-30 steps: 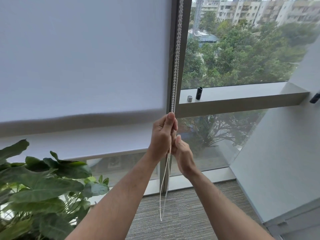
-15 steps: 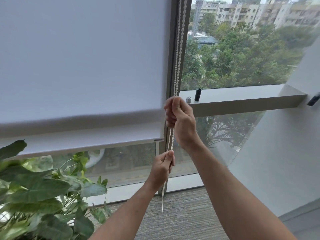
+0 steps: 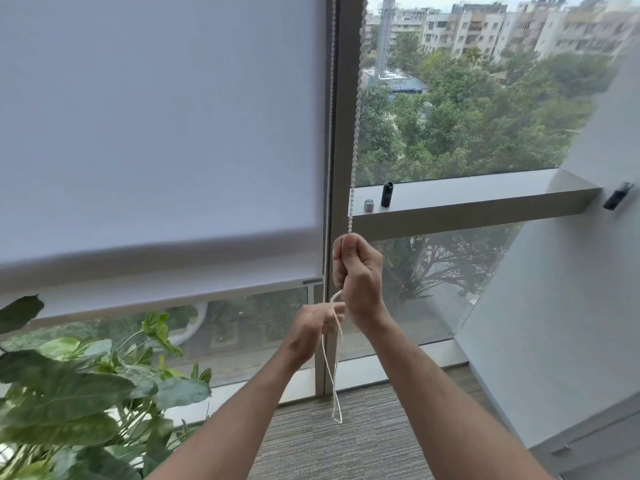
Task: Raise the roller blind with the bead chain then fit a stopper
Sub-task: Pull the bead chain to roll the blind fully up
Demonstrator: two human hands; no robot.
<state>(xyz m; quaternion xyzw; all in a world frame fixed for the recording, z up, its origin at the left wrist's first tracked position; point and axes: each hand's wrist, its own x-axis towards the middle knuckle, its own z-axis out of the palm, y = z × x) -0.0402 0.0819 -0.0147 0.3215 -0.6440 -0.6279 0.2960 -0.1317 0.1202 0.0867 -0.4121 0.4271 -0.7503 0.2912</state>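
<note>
Two strands of the bead chain [image 3: 354, 140] are hanging near-vertically along the window mullion [image 3: 341, 133], just right of the roller blind [image 3: 156, 133]; the long axis is running top to bottom, and the loop's lowest point is dangling near the carpet [image 3: 346, 441]. The right-hand strand is running straight down into the right hand [image 3: 356, 271], which is sitting directly below the taut run, so any pull would be acting along the chain's own line. That hand is closing as a fist around the strand, thumb and forefinger pinching at the top where the beads are entering. The left hand [image 3: 313, 329] is sitting lower and slightly to the left, just beside the right wrist, fingers curling loosely about the slack portion; whether it is gripping firmly or merely guiding cannot be told, as it is blurred. The right hand is the higher and is bearing the tension; the left is nearer the free loop.

The blind's bottom bar [image 3: 156, 299] is lying low, well below the sill ledge [image 3: 467, 199], covering most of the left pane; judged from this, raising is only partly done. No stopper is visible on the chain. On the ledge, to the right of the chain, a small black cylinder [image 3: 387, 194] and a small silver cap [image 3: 369, 205] are standing just beside each other; their purpose cannot be confirmed. A leafy plant [image 3: 76, 393] is occupying the near left.
</note>
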